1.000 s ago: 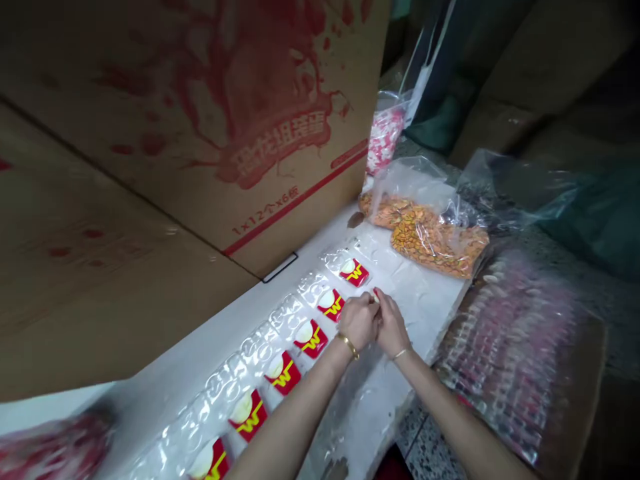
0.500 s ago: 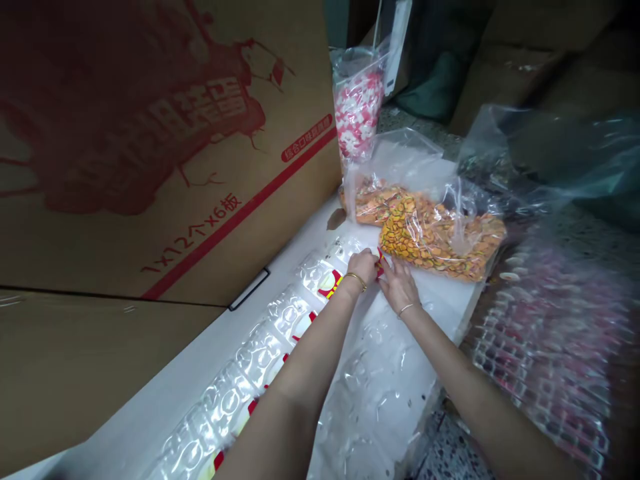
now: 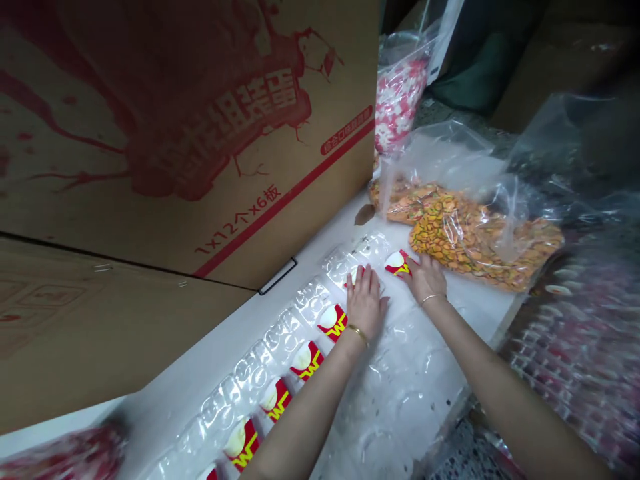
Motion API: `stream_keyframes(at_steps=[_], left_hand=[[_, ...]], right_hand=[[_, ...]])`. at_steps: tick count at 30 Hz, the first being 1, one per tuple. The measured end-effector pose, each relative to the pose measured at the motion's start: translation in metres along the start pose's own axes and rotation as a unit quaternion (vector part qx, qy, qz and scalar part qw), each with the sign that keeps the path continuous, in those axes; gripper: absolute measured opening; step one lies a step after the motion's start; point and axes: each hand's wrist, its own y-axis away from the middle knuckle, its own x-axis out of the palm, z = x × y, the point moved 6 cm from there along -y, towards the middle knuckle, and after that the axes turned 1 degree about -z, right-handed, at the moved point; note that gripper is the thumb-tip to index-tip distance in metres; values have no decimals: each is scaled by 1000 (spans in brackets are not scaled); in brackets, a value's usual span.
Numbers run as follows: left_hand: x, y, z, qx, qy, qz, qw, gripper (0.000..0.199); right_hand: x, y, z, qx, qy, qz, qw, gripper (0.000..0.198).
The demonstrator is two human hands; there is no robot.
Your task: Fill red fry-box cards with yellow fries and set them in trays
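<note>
Head view: left hand (image 3: pixel 365 303), gold bracelet at wrist, palm down, fingers straight and nearly together, laid over a red-and-white card (image 3: pixel 355 275) with only its top edge showing. Can't tell what's under the palm.

Right hand (image 3: pixel 426 277), thin bracelet, is just beside it at 2–3 o'clock. Its fingers are narrow, on the right edge of a flat red card with white oval and yellow zigzag (image 3: pixel 399 263); pinched or just pressed, can't tell. That card lies at 1–2 o'clock from left hand.

More matching red-white-yellow cards (image 3: pixel 333 323) run toward 7–8 o'clock, along clear plastic blister trays (image 3: pixel 311 295) on the white table (image 3: pixel 170 400).

Large brown cardboard carton with red print (image 3: pixel 300 187) at 10 o'clock. Clear bag of orange-yellow pieces (image 3: pixel 460 230) at 2 o'clock, near right hand; pink-and-white filled bag (image 3: pixel 400 107) at 12–1. Stacked clear trays (image 3: pixel 575 360) at 4, blurred.
</note>
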Motion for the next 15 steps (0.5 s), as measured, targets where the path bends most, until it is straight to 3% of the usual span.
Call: stream_keyframes(at_steps=[4, 9, 12, 15], left_hand=[[28, 22, 26, 17, -51, 99, 994, 55], [43, 15, 32, 40, -58, 141, 988, 58], [28, 13, 25, 39, -40, 136, 989, 61], [-10, 34, 15, 18, -2, 103, 995, 62]], right_hand=[[-2, -1, 3, 22, 18, 32, 999, 39], [-2, -6, 3, 60, 9, 52, 997, 39], [-11, -13, -9, 70, -53, 36, 995, 42], [-20, -4, 5, 24, -151, 37, 988, 54]])
